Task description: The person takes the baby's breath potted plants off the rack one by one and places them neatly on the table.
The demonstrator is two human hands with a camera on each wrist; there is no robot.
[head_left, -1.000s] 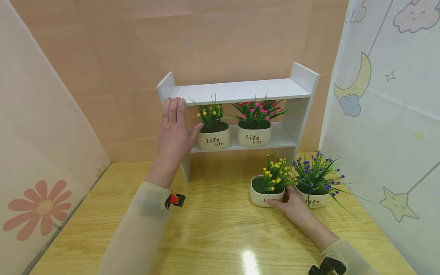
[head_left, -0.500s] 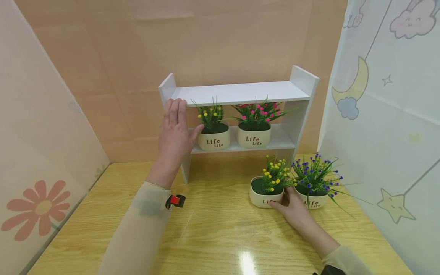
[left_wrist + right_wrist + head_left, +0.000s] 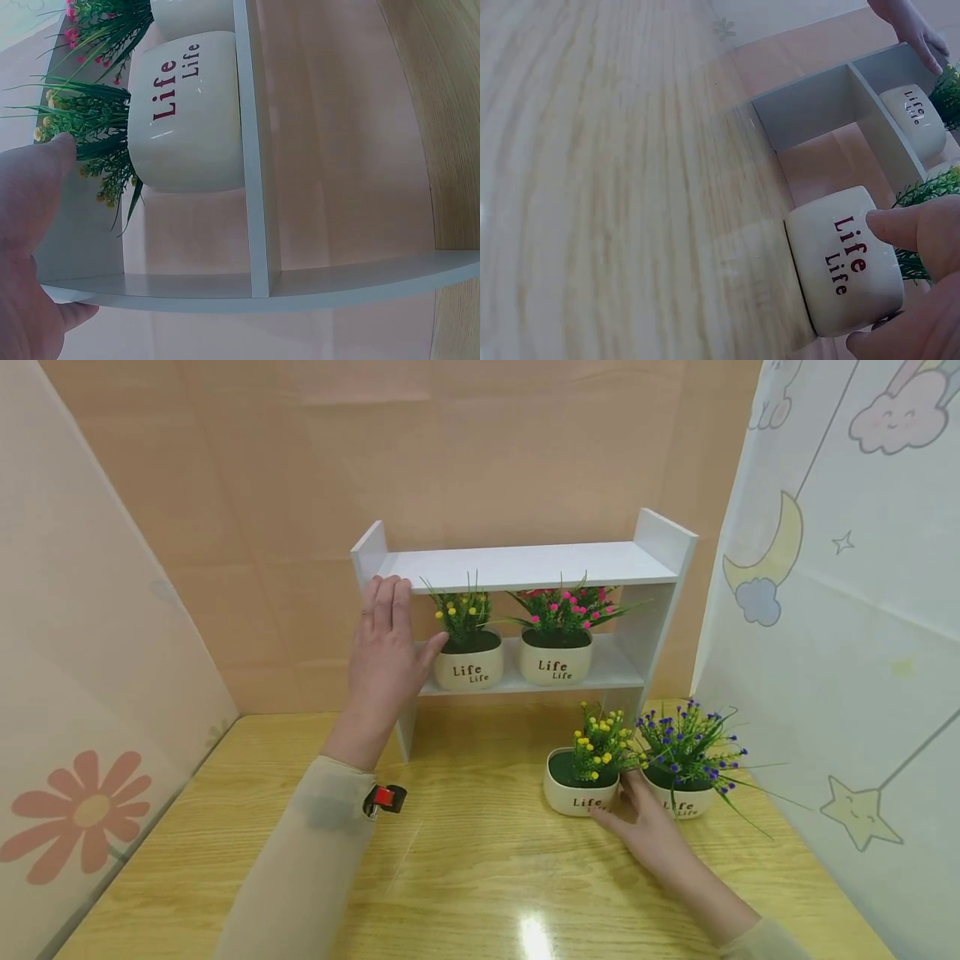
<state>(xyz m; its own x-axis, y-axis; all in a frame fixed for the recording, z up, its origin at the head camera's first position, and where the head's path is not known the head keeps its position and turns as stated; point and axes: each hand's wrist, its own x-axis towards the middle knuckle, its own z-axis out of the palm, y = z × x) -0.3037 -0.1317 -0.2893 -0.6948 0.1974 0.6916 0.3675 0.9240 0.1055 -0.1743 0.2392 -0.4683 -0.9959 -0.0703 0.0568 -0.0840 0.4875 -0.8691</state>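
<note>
A white two-tier shelf [image 3: 517,560] stands on the table. My left hand [image 3: 386,672] rests on its left end, fingers extended upward to the top board's edge, thumb beside a yellow-flowered potted plant [image 3: 468,664] on the middle board. Next to that plant sits a pink-flowered potted plant [image 3: 556,660]. On the table at front right, my right hand [image 3: 656,835] is round the right side of another yellow-flowered pot [image 3: 840,262], its thumb at the pot's front. The other fingers are mostly hidden between this pot and a purple-flowered potted plant [image 3: 678,797].
The wooden table [image 3: 465,860] extends in front of the shelf. Behind stands an orange-pink backdrop [image 3: 510,443]. A patterned white panel [image 3: 855,652] closes the right side, and a panel with a printed flower [image 3: 92,810] the left.
My right thumb has slid a little back to the right on the pot's front, showing more lettering. The left hand and the pots stay put; the head view has shifted slightly.
</note>
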